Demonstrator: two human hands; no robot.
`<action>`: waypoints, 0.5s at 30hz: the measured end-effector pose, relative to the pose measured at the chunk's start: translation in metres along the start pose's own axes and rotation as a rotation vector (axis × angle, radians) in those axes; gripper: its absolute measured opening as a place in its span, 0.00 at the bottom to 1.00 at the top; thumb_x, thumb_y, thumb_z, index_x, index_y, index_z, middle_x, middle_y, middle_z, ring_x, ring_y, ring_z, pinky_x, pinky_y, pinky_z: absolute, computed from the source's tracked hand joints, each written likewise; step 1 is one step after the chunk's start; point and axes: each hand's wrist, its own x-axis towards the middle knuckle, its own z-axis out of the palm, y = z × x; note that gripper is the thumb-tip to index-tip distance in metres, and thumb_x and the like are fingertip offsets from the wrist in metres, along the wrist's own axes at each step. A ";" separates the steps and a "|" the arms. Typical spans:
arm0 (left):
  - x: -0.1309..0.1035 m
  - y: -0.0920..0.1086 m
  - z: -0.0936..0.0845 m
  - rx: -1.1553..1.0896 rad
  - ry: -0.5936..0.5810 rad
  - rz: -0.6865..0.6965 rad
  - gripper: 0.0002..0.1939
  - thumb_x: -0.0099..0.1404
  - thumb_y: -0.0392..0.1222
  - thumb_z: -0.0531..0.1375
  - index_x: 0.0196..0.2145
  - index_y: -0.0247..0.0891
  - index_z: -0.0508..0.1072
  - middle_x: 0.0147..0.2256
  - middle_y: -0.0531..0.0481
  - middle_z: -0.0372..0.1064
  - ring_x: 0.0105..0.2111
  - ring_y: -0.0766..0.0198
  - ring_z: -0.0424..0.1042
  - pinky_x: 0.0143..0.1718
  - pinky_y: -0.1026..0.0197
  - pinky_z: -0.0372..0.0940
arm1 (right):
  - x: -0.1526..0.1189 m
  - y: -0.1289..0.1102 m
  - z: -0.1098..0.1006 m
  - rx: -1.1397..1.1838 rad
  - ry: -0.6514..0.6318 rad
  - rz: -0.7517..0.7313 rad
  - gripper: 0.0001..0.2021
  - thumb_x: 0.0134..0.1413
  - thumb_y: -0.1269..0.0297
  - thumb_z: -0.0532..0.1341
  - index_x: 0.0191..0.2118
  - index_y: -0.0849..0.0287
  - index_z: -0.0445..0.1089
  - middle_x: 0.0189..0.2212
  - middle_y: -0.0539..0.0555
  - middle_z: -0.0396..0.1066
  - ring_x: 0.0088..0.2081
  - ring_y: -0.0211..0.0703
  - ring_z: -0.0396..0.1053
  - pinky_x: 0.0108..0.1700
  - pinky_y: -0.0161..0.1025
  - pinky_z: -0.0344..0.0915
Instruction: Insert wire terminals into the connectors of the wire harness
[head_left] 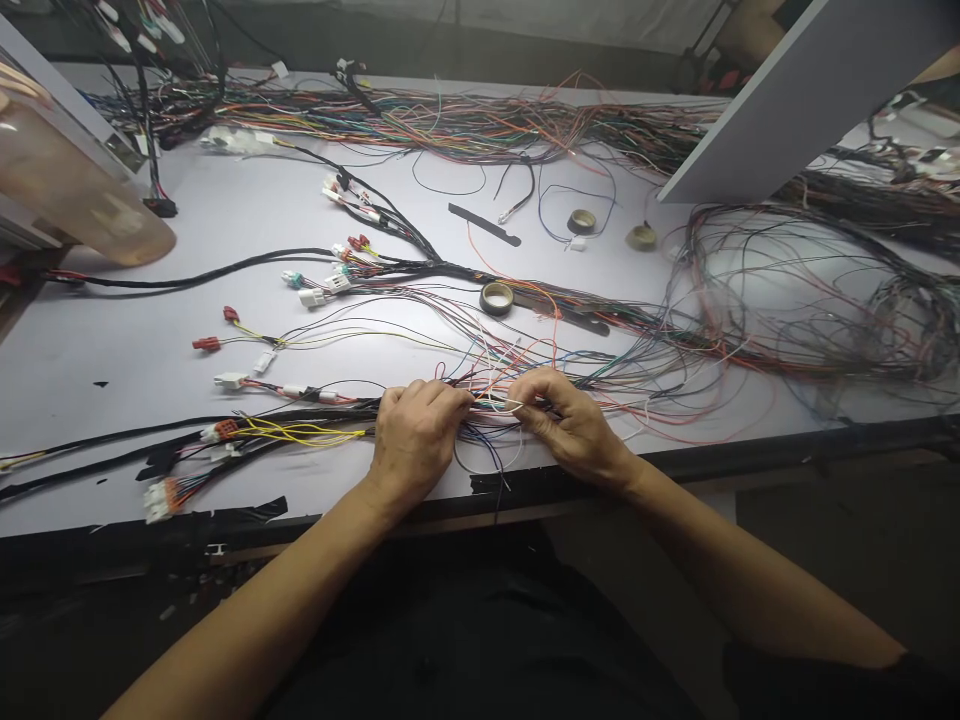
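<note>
My left hand (pixel 420 432) is closed around the wire bundle near the table's front edge, thumb and index finger pressed together at its right side. Just to the right, my right hand (pixel 564 425) pinches a thin white wire among the loose coloured wires (pixel 491 403). A short stretch of wires shows between the two hands. Black-wrapped branches (pixel 300 422) run left from my left hand. Yellow wires (pixel 315 433), a white connector (pixel 159 500) and a red connector (pixel 206 344) lie on that side. Loose wire ends hang below my hands towards the edge.
Another harness (pixel 450 268) crosses the white table (pixel 405 350) behind my hands. A tape roll (pixel 496 297) sits by it, with two more rolls farther back. Thick wire bundles (pixel 480 120) line the rear. A grey panel (pixel 802 95) slants at right; a forearm reaches in at left.
</note>
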 end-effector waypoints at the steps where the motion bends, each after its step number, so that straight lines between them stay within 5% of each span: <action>1: 0.000 0.000 0.000 -0.001 -0.003 0.001 0.06 0.69 0.39 0.55 0.39 0.43 0.73 0.35 0.53 0.75 0.37 0.60 0.70 0.38 0.56 0.53 | -0.001 -0.002 -0.003 0.064 -0.029 0.042 0.02 0.62 0.66 0.58 0.37 0.56 0.66 0.36 0.54 0.71 0.41 0.42 0.68 0.46 0.44 0.63; 5: -0.001 -0.001 0.001 -0.011 0.000 0.002 0.07 0.68 0.38 0.55 0.39 0.43 0.73 0.35 0.53 0.76 0.37 0.61 0.70 0.38 0.55 0.53 | -0.004 -0.005 -0.022 0.314 -0.132 0.223 0.12 0.58 0.64 0.63 0.47 0.53 0.68 0.37 0.52 0.69 0.40 0.40 0.68 0.45 0.41 0.65; 9: -0.002 -0.001 0.001 -0.015 0.009 0.007 0.07 0.68 0.39 0.55 0.38 0.43 0.74 0.35 0.53 0.76 0.36 0.61 0.70 0.39 0.55 0.53 | -0.003 -0.008 -0.041 0.527 -0.088 0.270 0.21 0.57 0.63 0.64 0.56 0.49 0.64 0.33 0.49 0.70 0.35 0.38 0.68 0.37 0.37 0.65; 15: -0.002 -0.001 0.000 -0.012 0.014 0.019 0.08 0.68 0.40 0.55 0.38 0.43 0.75 0.35 0.53 0.76 0.36 0.61 0.70 0.39 0.55 0.54 | 0.005 -0.024 -0.060 0.001 -0.375 0.111 0.16 0.58 0.64 0.63 0.52 0.52 0.71 0.29 0.49 0.75 0.30 0.36 0.65 0.41 0.41 0.60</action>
